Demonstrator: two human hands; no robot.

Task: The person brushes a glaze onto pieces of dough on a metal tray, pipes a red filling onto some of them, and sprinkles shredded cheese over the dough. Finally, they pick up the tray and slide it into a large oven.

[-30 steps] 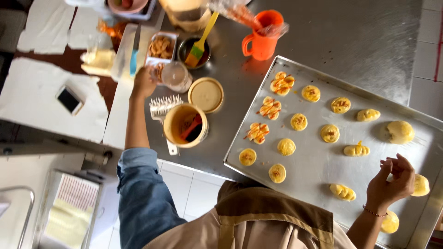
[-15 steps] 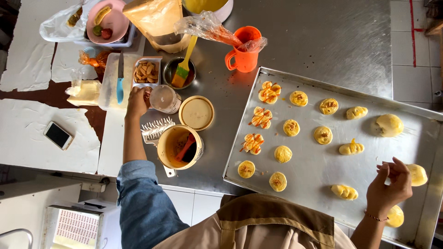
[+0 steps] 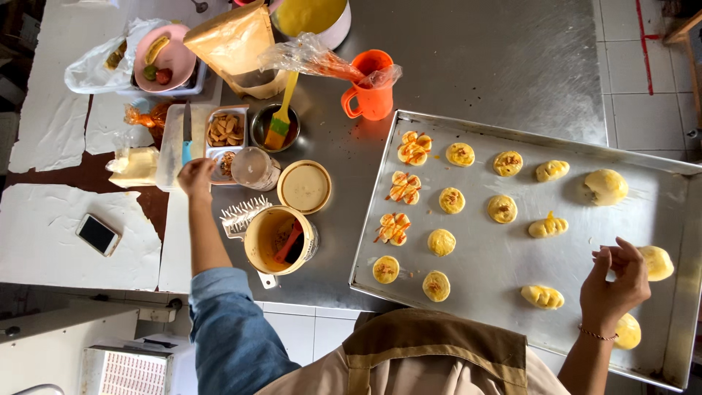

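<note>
So far, the baking tray (image 3: 512,322) on the steel surface (image 3: 468,66) carries a good spread of shaped dough: four flat rounds with orange drizzle and nut bits at its left end (image 3: 395,228), several plain rounds with a dab of filling beside them (image 3: 451,200), and a few twisted or smooth pieces toward the right (image 3: 548,227). By my judgement the shaping is mostly done and the topping only partly, since just the left-hand rounds wear drizzle and much of the tray's lower middle lies bare. My right hand (image 3: 613,287) hovers over the tray's right side, its grip loosely curled with fingertips drawn together, just beside a smooth dough ball (image 3: 657,262); I cannot tell whether it pinches anything. My left hand (image 3: 196,178) reaches out to the small white tray of sliced nuts (image 3: 225,130), fingers bent at its lower edge, beside the cutting board with the blue-handled knife (image 3: 186,139). Between the two sit a lidless tin with a red spatula (image 3: 281,240), its lid (image 3: 304,187) and an orange jug (image 3: 369,96).
</note>
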